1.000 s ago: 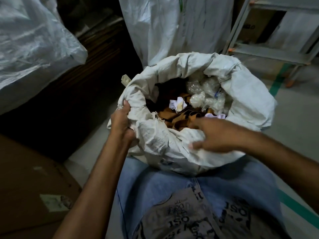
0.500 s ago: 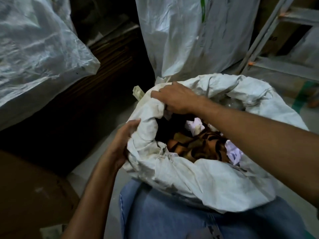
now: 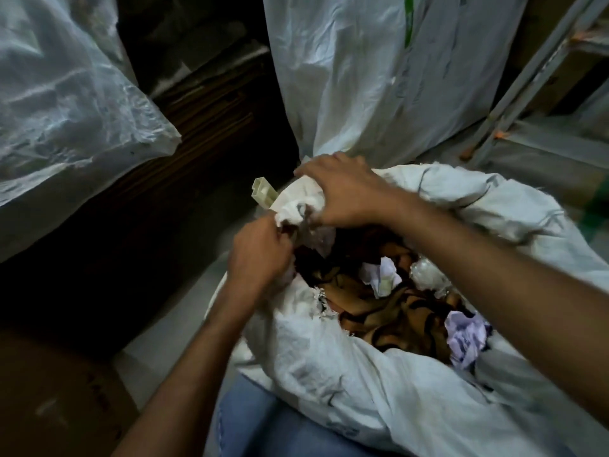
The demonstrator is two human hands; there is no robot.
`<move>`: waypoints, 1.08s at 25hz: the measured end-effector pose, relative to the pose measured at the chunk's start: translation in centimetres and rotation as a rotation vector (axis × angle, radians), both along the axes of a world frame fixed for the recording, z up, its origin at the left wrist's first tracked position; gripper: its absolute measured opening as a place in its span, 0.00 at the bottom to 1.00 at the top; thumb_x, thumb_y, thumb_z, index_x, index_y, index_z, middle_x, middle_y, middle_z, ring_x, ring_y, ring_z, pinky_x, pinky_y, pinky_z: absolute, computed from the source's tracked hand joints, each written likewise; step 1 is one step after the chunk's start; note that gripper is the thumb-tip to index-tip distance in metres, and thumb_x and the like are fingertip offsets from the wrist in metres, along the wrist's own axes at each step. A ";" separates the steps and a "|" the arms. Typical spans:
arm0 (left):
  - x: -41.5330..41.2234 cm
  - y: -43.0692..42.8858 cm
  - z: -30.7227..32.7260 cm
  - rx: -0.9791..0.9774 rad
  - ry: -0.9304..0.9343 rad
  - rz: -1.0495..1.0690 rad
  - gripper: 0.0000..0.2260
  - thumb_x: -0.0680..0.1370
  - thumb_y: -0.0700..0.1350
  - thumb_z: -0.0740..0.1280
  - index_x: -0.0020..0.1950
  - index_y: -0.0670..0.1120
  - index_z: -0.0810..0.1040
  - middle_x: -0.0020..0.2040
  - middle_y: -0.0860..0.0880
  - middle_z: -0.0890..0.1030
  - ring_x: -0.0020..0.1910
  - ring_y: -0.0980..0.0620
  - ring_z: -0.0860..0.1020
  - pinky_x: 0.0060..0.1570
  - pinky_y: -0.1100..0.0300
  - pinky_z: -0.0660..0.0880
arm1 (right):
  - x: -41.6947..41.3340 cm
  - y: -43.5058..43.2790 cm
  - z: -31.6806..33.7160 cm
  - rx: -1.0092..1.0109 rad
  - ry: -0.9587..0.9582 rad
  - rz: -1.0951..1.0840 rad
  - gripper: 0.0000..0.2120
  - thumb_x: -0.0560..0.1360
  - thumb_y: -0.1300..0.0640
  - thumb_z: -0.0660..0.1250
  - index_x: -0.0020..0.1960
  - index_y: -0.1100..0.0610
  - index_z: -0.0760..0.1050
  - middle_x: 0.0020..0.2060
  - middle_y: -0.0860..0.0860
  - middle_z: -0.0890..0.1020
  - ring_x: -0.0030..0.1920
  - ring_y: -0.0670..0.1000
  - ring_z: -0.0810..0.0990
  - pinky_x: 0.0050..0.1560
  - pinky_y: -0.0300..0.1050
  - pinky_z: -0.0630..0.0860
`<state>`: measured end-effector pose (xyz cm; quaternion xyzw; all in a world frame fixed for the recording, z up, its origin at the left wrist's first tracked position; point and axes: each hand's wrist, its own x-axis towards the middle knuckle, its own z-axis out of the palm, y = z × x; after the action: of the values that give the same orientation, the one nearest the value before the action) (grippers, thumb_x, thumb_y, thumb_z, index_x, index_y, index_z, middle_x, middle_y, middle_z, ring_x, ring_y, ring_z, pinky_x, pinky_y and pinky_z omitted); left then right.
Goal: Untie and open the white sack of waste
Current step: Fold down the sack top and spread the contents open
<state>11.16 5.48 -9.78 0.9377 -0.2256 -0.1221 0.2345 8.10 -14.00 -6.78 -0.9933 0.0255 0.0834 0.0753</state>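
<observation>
Both hands — left hand (image 3: 260, 255) and right hand (image 3: 342, 192) — pinch the white sack (image 3: 329, 374) rim; soft, limp weave — grip the rolled edge.

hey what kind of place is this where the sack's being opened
Probably a storeroom or factory waste area: more big white sacks stand behind the open sack of scraps, with a metal rack and flat cardboard on the concrete floor.

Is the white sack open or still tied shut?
Open: the white sack gapes, showing brown scraps and crumpled paper inside.
</observation>
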 end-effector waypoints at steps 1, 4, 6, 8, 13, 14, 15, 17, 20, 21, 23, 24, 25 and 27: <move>1.1 0.5 -0.1 -0.159 0.157 0.061 0.06 0.77 0.47 0.66 0.46 0.46 0.79 0.38 0.47 0.82 0.39 0.43 0.81 0.39 0.53 0.74 | -2.1 0.1 -1.1 -0.084 -0.165 -0.008 0.36 0.72 0.38 0.67 0.77 0.50 0.66 0.70 0.52 0.73 0.70 0.55 0.71 0.70 0.59 0.63; 2.1 1.6 0.0 -0.544 0.671 0.262 0.11 0.80 0.42 0.67 0.37 0.44 0.78 0.26 0.50 0.77 0.23 0.54 0.73 0.26 0.63 0.68 | -6.1 -1.4 -5.3 -0.379 -0.337 0.005 0.39 0.69 0.44 0.69 0.78 0.53 0.65 0.67 0.57 0.76 0.66 0.61 0.75 0.68 0.64 0.64; 2.4 2.3 0.5 -0.531 0.930 0.326 0.08 0.82 0.41 0.65 0.52 0.38 0.82 0.37 0.44 0.84 0.31 0.52 0.80 0.33 0.62 0.76 | -5.1 -3.0 -5.3 -0.412 -0.378 -0.021 0.28 0.67 0.56 0.70 0.66 0.56 0.75 0.50 0.57 0.81 0.50 0.61 0.80 0.54 0.57 0.72; 2.7 1.9 1.3 -0.484 0.923 0.276 0.10 0.82 0.42 0.65 0.58 0.40 0.81 0.43 0.41 0.86 0.35 0.51 0.82 0.37 0.60 0.78 | -2.5 -4.3 -2.5 -0.247 -0.294 -0.038 0.18 0.63 0.56 0.70 0.53 0.54 0.78 0.41 0.55 0.81 0.42 0.61 0.80 0.44 0.51 0.72; 1.9 -3.6 4.4 0.054 -0.258 -0.227 0.23 0.76 0.62 0.62 0.66 0.53 0.75 0.65 0.48 0.80 0.60 0.46 0.79 0.59 0.48 0.72 | 4.3 -7.0 1.5 0.164 0.297 -0.144 0.17 0.55 0.49 0.73 0.42 0.55 0.83 0.35 0.51 0.82 0.37 0.55 0.79 0.34 0.44 0.71; 1.6 -5.5 3.8 0.187 -0.389 -0.312 0.25 0.76 0.63 0.63 0.67 0.49 0.73 0.63 0.46 0.80 0.59 0.44 0.79 0.56 0.48 0.71 | 4.6 -7.4 1.3 0.190 0.320 -0.155 0.19 0.53 0.48 0.72 0.43 0.54 0.83 0.35 0.50 0.83 0.37 0.54 0.80 0.35 0.44 0.72; 1.3 -7.5 2.9 0.288 -0.427 -0.357 0.27 0.76 0.62 0.64 0.67 0.45 0.70 0.61 0.45 0.79 0.58 0.43 0.80 0.54 0.47 0.71 | 4.7 -7.6 1.1 0.213 0.283 -0.175 0.20 0.54 0.47 0.72 0.45 0.53 0.83 0.37 0.50 0.84 0.39 0.55 0.81 0.38 0.46 0.75; 1.9 -9.9 0.7 0.365 -0.426 -0.369 0.23 0.78 0.55 0.66 0.66 0.41 0.68 0.59 0.43 0.79 0.55 0.41 0.81 0.48 0.48 0.71 | 3.2 -7.9 -0.4 0.103 0.060 -0.216 0.23 0.63 0.44 0.73 0.57 0.49 0.81 0.52 0.52 0.84 0.54 0.57 0.81 0.52 0.51 0.75; 5.3 -8.8 -0.5 0.180 -0.359 -0.288 0.15 0.79 0.49 0.66 0.61 0.41 0.72 0.55 0.39 0.81 0.51 0.35 0.81 0.41 0.49 0.69 | -2.6 -6.2 -3.2 -0.175 -0.444 -0.323 0.37 0.69 0.31 0.70 0.72 0.51 0.72 0.68 0.53 0.75 0.68 0.58 0.72 0.66 0.60 0.65; 6.5 -8.3 -0.3 0.095 -0.340 -0.236 0.14 0.80 0.50 0.66 0.59 0.41 0.73 0.53 0.38 0.82 0.51 0.34 0.81 0.41 0.49 0.69 | -4.3 -5.9 -4.2 -0.238 -0.488 -0.310 0.40 0.69 0.29 0.68 0.73 0.52 0.70 0.70 0.53 0.74 0.68 0.58 0.72 0.68 0.62 0.64; 8.7 -8.1 -0.1 -0.031 -0.180 -0.199 0.12 0.82 0.52 0.64 0.53 0.43 0.75 0.48 0.41 0.82 0.49 0.35 0.80 0.42 0.51 0.68 | -5.8 -7.1 -5.9 -0.370 -0.452 -0.266 0.39 0.71 0.32 0.67 0.75 0.52 0.68 0.68 0.55 0.75 0.65 0.60 0.75 0.67 0.63 0.67; 9.8 -8.2 -0.1 -0.107 -0.018 -0.212 0.13 0.81 0.54 0.65 0.47 0.44 0.75 0.42 0.44 0.81 0.45 0.37 0.80 0.41 0.52 0.68 | -5.4 -8.5 -5.7 -0.392 -0.456 -0.271 0.33 0.73 0.37 0.69 0.73 0.52 0.70 0.62 0.57 0.78 0.60 0.61 0.78 0.61 0.61 0.72; 10.5 -8.2 0.0 -0.186 0.131 -0.232 0.17 0.80 0.57 0.65 0.43 0.44 0.74 0.37 0.47 0.78 0.40 0.41 0.79 0.40 0.53 0.67 | -4.4 -10.2 -5.0 -0.370 -0.473 -0.304 0.25 0.75 0.42 0.71 0.68 0.52 0.74 0.55 0.58 0.81 0.53 0.63 0.80 0.52 0.57 0.74; 10.7 -8.6 0.7 -0.167 0.249 -0.289 0.23 0.76 0.65 0.63 0.45 0.44 0.77 0.38 0.50 0.79 0.37 0.47 0.78 0.42 0.53 0.72 | -1.8 -13.1 -3.5 -0.172 -0.394 -0.363 0.16 0.77 0.43 0.71 0.57 0.53 0.77 0.48 0.58 0.83 0.47 0.64 0.82 0.42 0.50 0.70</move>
<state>21.84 -3.10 -9.10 0.8505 -0.3364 -0.2503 0.3174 6.27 -27.07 -10.27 -0.9723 0.1949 -0.1284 0.0078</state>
